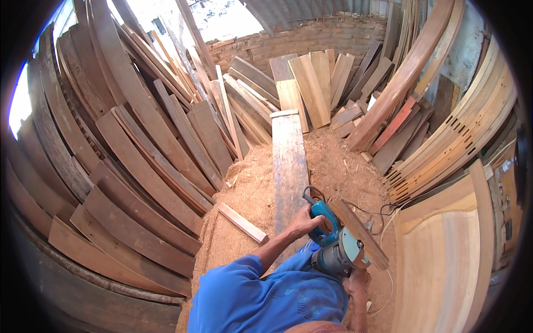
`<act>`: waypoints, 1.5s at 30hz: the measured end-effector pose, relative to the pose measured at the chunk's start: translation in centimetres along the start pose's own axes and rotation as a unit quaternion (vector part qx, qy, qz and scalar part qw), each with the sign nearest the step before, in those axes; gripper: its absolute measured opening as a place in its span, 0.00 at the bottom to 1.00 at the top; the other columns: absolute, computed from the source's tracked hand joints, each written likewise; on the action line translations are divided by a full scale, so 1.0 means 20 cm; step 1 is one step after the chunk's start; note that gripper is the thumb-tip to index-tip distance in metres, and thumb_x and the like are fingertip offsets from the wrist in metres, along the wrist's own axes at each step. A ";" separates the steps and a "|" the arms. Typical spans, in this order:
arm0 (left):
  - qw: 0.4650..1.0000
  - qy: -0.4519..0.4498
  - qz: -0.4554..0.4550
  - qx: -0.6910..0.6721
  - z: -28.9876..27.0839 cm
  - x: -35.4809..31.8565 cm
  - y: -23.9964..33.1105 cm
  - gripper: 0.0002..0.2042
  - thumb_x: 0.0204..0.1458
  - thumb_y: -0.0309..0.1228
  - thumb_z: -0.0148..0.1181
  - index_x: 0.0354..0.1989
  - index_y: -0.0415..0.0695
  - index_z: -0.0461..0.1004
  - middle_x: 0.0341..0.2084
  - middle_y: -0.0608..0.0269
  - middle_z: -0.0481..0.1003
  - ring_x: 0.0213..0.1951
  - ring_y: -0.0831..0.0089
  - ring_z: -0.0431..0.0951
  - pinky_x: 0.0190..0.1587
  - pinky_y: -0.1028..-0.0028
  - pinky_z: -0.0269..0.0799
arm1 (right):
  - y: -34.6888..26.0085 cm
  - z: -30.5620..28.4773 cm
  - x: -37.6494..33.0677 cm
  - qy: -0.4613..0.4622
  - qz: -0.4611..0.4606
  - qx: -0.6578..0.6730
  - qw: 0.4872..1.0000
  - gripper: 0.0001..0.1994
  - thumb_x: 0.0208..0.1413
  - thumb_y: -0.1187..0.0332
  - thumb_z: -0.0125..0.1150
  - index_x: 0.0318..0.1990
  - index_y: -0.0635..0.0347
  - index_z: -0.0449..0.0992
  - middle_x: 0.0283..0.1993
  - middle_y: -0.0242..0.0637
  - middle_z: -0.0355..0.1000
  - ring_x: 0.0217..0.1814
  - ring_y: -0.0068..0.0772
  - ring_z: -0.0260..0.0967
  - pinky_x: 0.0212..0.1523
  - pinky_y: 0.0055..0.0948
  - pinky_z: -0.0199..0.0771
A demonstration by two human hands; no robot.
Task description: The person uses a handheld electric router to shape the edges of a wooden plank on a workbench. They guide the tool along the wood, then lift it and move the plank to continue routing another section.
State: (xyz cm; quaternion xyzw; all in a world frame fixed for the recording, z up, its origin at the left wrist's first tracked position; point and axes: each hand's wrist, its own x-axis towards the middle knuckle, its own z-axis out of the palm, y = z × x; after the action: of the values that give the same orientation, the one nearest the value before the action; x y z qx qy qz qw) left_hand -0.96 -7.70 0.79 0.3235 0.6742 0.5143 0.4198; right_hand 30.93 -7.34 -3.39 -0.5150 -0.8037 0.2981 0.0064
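Note:
Close in front of my body, right of the middle, is a teal and dark grey handheld power tool (333, 255) with a loop handle and a rounded pale teal cover. It is turned on its side. My left hand (304, 221) is closed around its loop handle. Below the tool's near end, my right hand (358, 280) grips the body from underneath, with its fingers partly hidden. A narrow brown wooden piece (363, 236) lies along the tool's right side; whether it is fixed to the tool I cannot tell. A dark cord (380, 222) curves away to the right.
A long worn plank (290, 177) runs away from me, with a small wooden strip (283, 113) across its far end. Shavings (338, 161) cover the floor. A short batten (242, 223) lies left. Boards (139, 155) lean leftward; a curved wooden panel (438, 261) stands right.

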 end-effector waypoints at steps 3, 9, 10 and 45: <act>0.995 0.077 -0.034 0.047 0.09 0.09 0.03 0.16 0.42 0.35 0.64 0.36 0.38 0.73 0.24 0.60 0.75 0.28 0.73 0.75 0.31 0.66 0.72 | -0.11 -0.04 -0.05 0.054 -0.043 -0.069 0.995 0.17 0.39 0.66 0.64 0.40 0.60 0.75 0.37 0.49 0.75 0.41 0.56 0.75 0.43 0.48 0.74; 0.996 0.067 0.033 0.055 0.15 0.16 -0.06 0.15 0.41 0.33 0.65 0.36 0.38 0.74 0.22 0.61 0.74 0.27 0.75 0.75 0.31 0.69 0.72 | -0.14 0.00 -0.06 0.082 -0.008 -0.052 0.995 0.21 0.40 0.65 0.67 0.44 0.62 0.73 0.40 0.52 0.75 0.42 0.58 0.74 0.45 0.49 0.74; 0.997 0.048 0.044 0.052 0.18 0.15 -0.03 0.15 0.41 0.32 0.65 0.37 0.38 0.74 0.23 0.62 0.75 0.27 0.76 0.75 0.31 0.70 0.72 | -0.10 0.02 -0.04 0.091 -0.006 -0.040 0.995 0.17 0.41 0.64 0.68 0.39 0.62 0.75 0.36 0.50 0.76 0.40 0.57 0.74 0.43 0.48 0.74; 0.967 -0.103 0.233 0.012 0.20 0.12 0.21 0.17 0.38 0.31 0.65 0.37 0.38 0.71 0.22 0.48 0.74 0.27 0.50 0.78 0.32 0.61 0.73 | 0.13 0.24 0.04 0.054 0.029 0.200 0.978 0.28 0.46 0.73 0.66 0.59 0.63 0.70 0.58 0.45 0.72 0.60 0.40 0.69 0.63 0.36 0.63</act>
State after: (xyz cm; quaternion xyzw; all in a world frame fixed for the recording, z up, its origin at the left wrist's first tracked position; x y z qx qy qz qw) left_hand 1.65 -2.86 3.85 0.5280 0.5395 0.5539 0.3511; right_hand 31.17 -8.17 -8.77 -0.5418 -0.7108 0.4248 0.1442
